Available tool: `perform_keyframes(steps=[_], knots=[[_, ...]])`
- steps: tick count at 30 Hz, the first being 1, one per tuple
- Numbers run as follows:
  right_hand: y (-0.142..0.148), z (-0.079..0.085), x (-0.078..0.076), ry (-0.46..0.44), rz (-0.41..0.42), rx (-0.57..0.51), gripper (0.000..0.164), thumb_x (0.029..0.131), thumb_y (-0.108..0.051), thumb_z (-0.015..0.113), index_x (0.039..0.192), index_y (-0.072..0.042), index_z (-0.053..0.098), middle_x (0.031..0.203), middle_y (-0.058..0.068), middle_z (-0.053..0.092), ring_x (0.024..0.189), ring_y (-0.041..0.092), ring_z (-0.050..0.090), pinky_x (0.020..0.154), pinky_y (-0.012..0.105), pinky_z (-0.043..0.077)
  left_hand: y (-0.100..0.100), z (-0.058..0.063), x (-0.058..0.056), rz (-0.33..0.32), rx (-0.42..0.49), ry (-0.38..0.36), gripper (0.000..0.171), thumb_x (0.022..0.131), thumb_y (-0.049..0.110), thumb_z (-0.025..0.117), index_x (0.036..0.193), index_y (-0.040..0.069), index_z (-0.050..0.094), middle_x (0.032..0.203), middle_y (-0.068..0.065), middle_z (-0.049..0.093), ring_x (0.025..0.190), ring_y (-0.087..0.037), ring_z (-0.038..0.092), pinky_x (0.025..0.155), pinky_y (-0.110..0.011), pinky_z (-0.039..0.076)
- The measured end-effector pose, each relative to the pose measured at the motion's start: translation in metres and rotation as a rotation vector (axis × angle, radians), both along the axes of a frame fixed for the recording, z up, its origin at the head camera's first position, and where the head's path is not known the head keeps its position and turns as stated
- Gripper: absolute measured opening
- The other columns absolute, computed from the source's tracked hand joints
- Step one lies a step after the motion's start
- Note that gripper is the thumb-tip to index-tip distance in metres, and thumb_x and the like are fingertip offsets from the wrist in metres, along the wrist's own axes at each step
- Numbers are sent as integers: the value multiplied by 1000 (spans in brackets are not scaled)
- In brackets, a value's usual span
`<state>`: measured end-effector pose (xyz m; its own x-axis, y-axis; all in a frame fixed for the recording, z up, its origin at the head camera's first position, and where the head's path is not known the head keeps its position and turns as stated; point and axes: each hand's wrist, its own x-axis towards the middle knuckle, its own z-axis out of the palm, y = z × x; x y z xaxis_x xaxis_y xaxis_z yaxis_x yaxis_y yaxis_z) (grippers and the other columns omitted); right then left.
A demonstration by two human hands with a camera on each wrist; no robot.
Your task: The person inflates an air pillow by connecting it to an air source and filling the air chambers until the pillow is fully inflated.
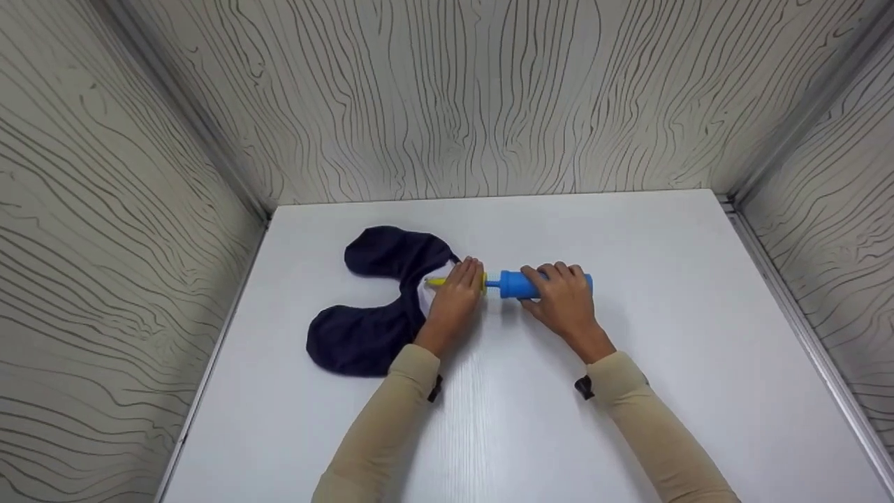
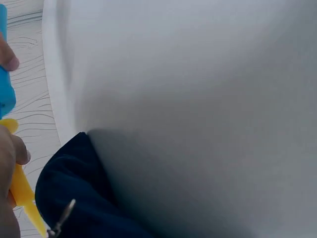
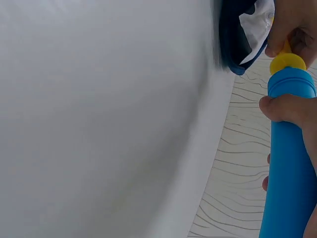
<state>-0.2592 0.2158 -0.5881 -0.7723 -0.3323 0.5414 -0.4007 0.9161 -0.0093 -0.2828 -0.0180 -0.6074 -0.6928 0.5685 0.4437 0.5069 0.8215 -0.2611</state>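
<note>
A blue and yellow hand air pump (image 1: 515, 285) lies sideways between the two hands. My right hand (image 1: 564, 300) grips its blue barrel (image 3: 287, 163), thumb near the collar in the right wrist view. With my left hand (image 1: 455, 299) I hold the yellow nozzle end (image 2: 22, 187), whose tapered tip points left. A short length of blue rod (image 1: 493, 284) shows between the yellow end and the barrel. Just left of that hand lies a navy U-shaped neck pillow (image 1: 360, 341), limp, with white material (image 1: 424, 297) at its middle. Whether the tip touches the white material cannot be told.
A white table (image 1: 531, 433) bears everything. Wood-grain patterned panels (image 1: 447, 105) stand behind it and at both sides, with metal strips (image 1: 803, 328) along the edges. Dark wrist straps (image 1: 584, 386) show at the cuffs.
</note>
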Motion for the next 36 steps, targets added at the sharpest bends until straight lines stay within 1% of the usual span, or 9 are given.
perform_keyframes(steps=[5, 8, 10, 12, 18, 22, 29, 33, 36], knots=[[20, 1, 1, -44, -17, -31, 61, 75, -35, 98, 129, -16, 75, 113, 14, 79, 107, 38, 74, 93, 58, 60, -6, -2, -2, -22, 24, 46, 37, 99, -2, 63, 135, 0, 69, 137, -11, 73, 131, -23, 69, 113, -32, 54], [32, 2, 2, -42, -23, -38, 62, 74, -34, 99, 129, -17, 75, 114, 14, 79, 107, 38, 74, 94, 59, 59, -9, -4, -5, -37, 50, 76, 36, 98, -2, 63, 133, 1, 70, 134, -10, 75, 129, -21, 70, 111, -31, 55], [39, 2, 2, -35, -29, -41, 63, 73, -35, 99, 129, -17, 75, 114, 15, 79, 108, 39, 74, 95, 60, 59, -11, -6, -6, -41, 64, 82, 37, 97, -3, 64, 133, 1, 70, 133, -9, 76, 128, -21, 71, 110, -31, 56], [46, 3, 3, -25, -34, -44, 64, 72, -35, 100, 128, -16, 76, 113, 15, 79, 107, 39, 73, 95, 60, 59, -12, -6, -6, -39, 70, 77, 38, 96, -4, 64, 134, 1, 70, 133, -9, 76, 128, -20, 71, 111, -30, 56], [58, 4, 5, -13, -56, -67, 64, 69, -31, 101, 127, -17, 76, 113, 15, 79, 106, 40, 73, 96, 62, 57, -14, -5, -4, -9, 65, 21, 40, 96, -6, 66, 136, 0, 69, 136, -10, 74, 131, -21, 69, 114, -32, 54], [53, 3, 7, -18, -51, -62, 66, 69, -32, 102, 128, -16, 76, 113, 16, 79, 107, 40, 72, 96, 61, 56, -13, -4, -2, 2, 50, 7, 39, 97, -5, 65, 136, -1, 68, 136, -11, 74, 131, -22, 68, 114, -33, 54], [33, 2, 9, 2, -30, -40, 62, 72, -31, 100, 127, -15, 77, 110, 15, 79, 104, 38, 73, 92, 58, 58, -8, 0, 1, 27, 12, -10, 39, 99, -3, 63, 138, -1, 67, 139, -10, 72, 134, -21, 67, 116, -32, 52], [19, -1, 7, 12, -29, -34, 62, 72, -32, 100, 126, -15, 77, 109, 14, 79, 104, 37, 73, 92, 57, 59, -6, -1, 1, 21, 15, 3, 39, 99, -3, 65, 137, -1, 67, 138, -11, 73, 132, -22, 68, 116, -33, 52], [7, -4, 7, 17, -16, -33, 61, 72, -33, 99, 126, -15, 77, 109, 14, 79, 103, 36, 74, 90, 57, 59, -5, -3, 2, 20, 39, 6, 38, 97, -4, 67, 135, -2, 68, 136, -12, 74, 130, -23, 69, 114, -34, 54]])
